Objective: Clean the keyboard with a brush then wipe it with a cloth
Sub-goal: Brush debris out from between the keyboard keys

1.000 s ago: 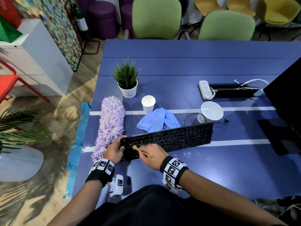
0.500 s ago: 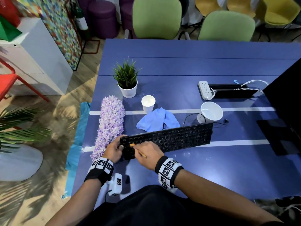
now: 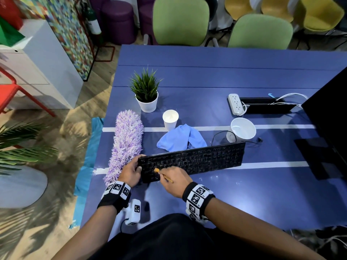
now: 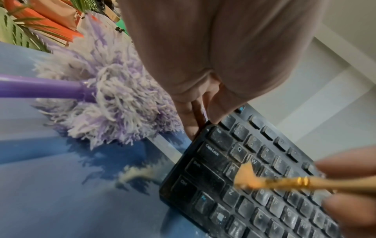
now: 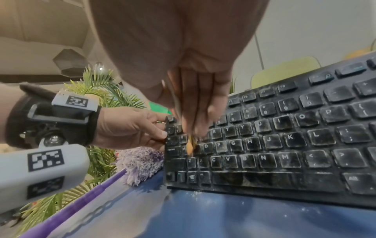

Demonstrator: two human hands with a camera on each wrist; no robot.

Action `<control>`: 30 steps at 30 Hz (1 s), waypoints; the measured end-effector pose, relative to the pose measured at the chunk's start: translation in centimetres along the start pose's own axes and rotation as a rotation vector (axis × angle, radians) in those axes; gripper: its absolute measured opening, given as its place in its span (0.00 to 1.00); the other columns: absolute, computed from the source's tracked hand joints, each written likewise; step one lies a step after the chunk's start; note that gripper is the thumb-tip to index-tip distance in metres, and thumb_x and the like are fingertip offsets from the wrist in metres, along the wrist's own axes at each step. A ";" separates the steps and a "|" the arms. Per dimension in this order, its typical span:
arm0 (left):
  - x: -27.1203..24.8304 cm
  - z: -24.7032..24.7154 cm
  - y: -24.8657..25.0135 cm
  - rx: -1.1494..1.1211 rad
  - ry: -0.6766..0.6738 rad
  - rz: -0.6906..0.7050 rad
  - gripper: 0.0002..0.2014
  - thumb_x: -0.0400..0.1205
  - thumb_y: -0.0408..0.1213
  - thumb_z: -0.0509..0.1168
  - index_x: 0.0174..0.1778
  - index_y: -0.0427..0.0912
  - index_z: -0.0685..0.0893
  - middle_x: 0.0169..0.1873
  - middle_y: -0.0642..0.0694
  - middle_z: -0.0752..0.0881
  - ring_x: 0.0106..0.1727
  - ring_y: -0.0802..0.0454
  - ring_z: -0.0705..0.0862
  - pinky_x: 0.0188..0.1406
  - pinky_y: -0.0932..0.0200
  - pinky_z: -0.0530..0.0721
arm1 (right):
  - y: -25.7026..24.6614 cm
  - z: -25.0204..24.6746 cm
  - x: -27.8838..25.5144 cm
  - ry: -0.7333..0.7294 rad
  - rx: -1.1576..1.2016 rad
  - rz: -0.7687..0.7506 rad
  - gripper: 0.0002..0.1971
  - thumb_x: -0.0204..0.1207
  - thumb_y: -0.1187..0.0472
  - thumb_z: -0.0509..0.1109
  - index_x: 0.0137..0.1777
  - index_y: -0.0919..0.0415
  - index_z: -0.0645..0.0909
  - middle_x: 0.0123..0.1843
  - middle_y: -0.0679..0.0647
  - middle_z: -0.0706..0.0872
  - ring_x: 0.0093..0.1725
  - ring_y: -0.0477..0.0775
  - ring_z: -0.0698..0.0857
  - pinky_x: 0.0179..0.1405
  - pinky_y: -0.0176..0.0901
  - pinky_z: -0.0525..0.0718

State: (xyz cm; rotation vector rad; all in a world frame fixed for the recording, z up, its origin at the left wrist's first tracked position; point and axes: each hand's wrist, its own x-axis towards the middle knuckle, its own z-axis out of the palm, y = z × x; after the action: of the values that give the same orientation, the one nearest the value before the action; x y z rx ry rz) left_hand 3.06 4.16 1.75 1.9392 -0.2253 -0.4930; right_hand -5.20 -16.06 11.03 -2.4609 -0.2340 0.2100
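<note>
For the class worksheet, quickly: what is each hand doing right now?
Left hand: grips the left end of the dusty black keyboard.
Right hand: pinches the thin wooden brush with orange bristles, bristles on the keys.

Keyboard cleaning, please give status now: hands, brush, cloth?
Left hand grips keyboard end. Right hand holds brush on left keys. Cloth unused, behind keyboard. Nothing blocking.
</note>
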 end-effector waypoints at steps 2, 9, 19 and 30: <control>0.0 0.1 0.1 -0.003 0.001 0.003 0.30 0.82 0.14 0.55 0.70 0.53 0.73 0.62 0.39 0.86 0.70 0.40 0.82 0.81 0.40 0.72 | 0.0 0.0 -0.1 -0.010 0.007 -0.001 0.13 0.79 0.60 0.59 0.52 0.64 0.84 0.38 0.62 0.87 0.39 0.63 0.83 0.45 0.47 0.82; -0.2 0.0 0.0 0.001 0.017 0.018 0.34 0.79 0.26 0.57 0.62 0.78 0.76 0.55 0.61 0.90 0.64 0.60 0.85 0.75 0.56 0.76 | 0.3 0.4 -0.6 0.016 0.034 -0.013 0.16 0.80 0.59 0.59 0.59 0.64 0.84 0.44 0.63 0.89 0.44 0.63 0.84 0.56 0.47 0.80; -0.2 0.1 0.6 0.027 0.009 -0.009 0.29 0.82 0.14 0.55 0.69 0.53 0.74 0.62 0.40 0.87 0.69 0.41 0.83 0.79 0.43 0.74 | 0.5 -0.1 -0.6 0.106 -0.019 -0.004 0.18 0.77 0.56 0.56 0.56 0.61 0.84 0.40 0.62 0.89 0.42 0.63 0.84 0.50 0.52 0.84; -0.2 0.1 0.1 0.023 0.005 -0.016 0.32 0.83 0.15 0.55 0.68 0.61 0.74 0.59 0.45 0.89 0.68 0.43 0.84 0.79 0.46 0.74 | 1.5 -1.1 -1.2 0.202 0.037 0.023 0.17 0.78 0.56 0.58 0.57 0.60 0.85 0.40 0.60 0.88 0.42 0.60 0.83 0.49 0.47 0.83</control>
State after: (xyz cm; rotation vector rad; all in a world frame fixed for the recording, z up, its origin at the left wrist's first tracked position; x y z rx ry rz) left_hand 2.85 4.05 1.86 1.9661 -0.2137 -0.4977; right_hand -5.95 -18.12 11.02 -2.4277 -0.1135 -0.0255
